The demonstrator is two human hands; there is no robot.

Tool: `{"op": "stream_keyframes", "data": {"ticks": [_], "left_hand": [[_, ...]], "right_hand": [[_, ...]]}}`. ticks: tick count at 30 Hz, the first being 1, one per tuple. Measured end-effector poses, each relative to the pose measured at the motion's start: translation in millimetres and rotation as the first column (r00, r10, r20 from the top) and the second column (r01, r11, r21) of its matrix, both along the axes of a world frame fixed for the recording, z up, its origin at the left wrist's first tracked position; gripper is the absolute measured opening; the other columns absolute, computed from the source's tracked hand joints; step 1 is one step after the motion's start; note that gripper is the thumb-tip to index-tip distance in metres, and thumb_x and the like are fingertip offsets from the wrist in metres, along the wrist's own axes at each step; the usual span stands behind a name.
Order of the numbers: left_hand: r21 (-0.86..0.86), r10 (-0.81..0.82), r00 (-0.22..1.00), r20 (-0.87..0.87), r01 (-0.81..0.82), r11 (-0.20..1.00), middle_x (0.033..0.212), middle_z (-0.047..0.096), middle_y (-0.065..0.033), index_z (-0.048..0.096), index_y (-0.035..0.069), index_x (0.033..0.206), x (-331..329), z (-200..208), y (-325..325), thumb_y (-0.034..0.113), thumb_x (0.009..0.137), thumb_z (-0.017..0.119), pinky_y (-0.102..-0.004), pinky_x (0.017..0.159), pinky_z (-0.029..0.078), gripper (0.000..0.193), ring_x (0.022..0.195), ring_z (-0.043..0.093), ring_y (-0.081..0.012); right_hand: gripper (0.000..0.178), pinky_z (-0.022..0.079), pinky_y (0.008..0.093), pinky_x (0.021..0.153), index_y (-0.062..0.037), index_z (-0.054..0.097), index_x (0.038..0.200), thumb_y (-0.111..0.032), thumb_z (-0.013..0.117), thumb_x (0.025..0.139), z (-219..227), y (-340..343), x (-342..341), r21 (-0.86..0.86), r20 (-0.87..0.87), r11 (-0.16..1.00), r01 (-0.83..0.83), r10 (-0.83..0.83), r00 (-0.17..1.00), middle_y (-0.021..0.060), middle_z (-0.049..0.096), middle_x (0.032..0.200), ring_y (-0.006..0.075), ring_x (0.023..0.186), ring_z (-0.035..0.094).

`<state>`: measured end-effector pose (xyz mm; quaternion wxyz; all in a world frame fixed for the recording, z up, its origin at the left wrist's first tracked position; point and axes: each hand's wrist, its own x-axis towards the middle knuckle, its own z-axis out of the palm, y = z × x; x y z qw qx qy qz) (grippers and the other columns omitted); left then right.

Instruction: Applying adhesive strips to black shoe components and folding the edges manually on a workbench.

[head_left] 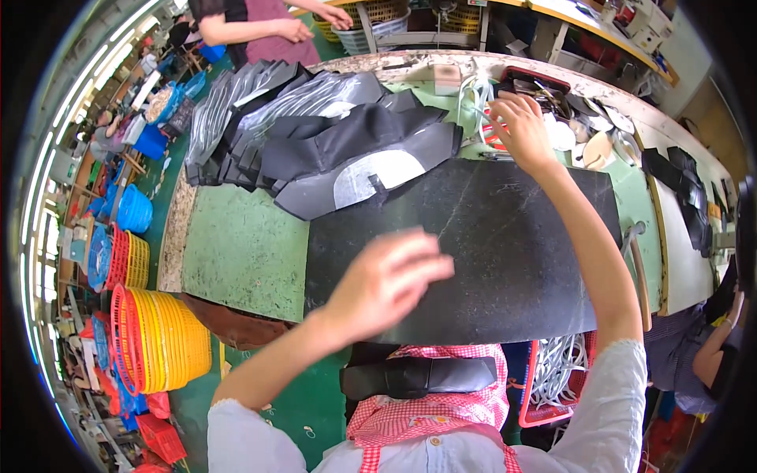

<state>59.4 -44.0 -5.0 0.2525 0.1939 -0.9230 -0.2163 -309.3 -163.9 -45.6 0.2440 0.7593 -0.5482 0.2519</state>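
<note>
Head view: left hand is hovering over the black mat, motion-blurred. Its fingers are pointing right, loosely bent and partly apart; the blur is smearing the tips, so I can't tell exact spacing. Seeing no object in it, but the palm side is facing away.

Right hand is hanging at the far edge of the mat, fingers spread and bent, thumb side toward a red-handled tool. That tool is lying on the green tabletop, just beside white strap loops; the hand is covering part of it, so type and contact are unclear.

Black panels are piling up left of the tool, overlapping; the front one is showing a pale patch. Lower layers are hiding, can't count them. Another black piece is lying across the checked apron, its upper side near the mat's edge.

Right sleeve is partly blocking the red basket of white straps. Co-worker at the top is getting cut off by the frame. Far-right person is fading into the dark rim.
</note>
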Motion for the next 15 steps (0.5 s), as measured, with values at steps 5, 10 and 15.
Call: {"op": "stream_keyframes", "data": {"ticks": [5,10,15], "left_hand": [[-0.213,0.339,0.941,0.010,-0.329,0.920,0.149,0.059,-0.0126,0.064,0.011,0.142,14,-44,-126,0.014,0.081,0.082,-0.0472,0.124,0.035,0.064,0.142,0.052,-0.0344],[0.584,0.630,0.648,-0.428,-0.333,0.740,0.133,0.072,-0.0067,0.069,0.001,0.137,20,-14,-161,0.018,0.105,0.068,-0.0284,0.108,0.047,0.036,0.122,0.064,-0.0126],[-0.176,0.127,0.904,-0.409,-0.214,0.961,0.113,0.078,-0.0028,0.078,0.012,0.117,-25,38,-74,0.018,0.084,0.079,-0.0382,0.088,0.051,0.034,0.092,0.068,-0.0200]], "right_hand": [[0.011,0.050,0.0343,0.073,-0.0017,0.060,0.106,-0.010,0.064,0.100,62,121,53,0.499,0.617,0.829,-0.252,-0.136,0.775,0.0125,0.068,0.091,0.0268,0.078,0.064],[0.007,0.035,0.0210,0.054,-0.0032,0.065,0.108,-0.009,0.066,0.104,62,200,25,0.578,0.776,0.772,-0.264,-0.420,0.471,-0.0008,0.066,0.081,0.0027,0.062,0.048],[0.011,0.035,0.0183,0.047,-0.0047,0.072,0.111,-0.008,0.064,0.104,74,254,3,0.351,0.923,0.899,-0.260,-0.287,0.256,0.0075,0.073,0.095,0.0014,0.053,0.046]]}}
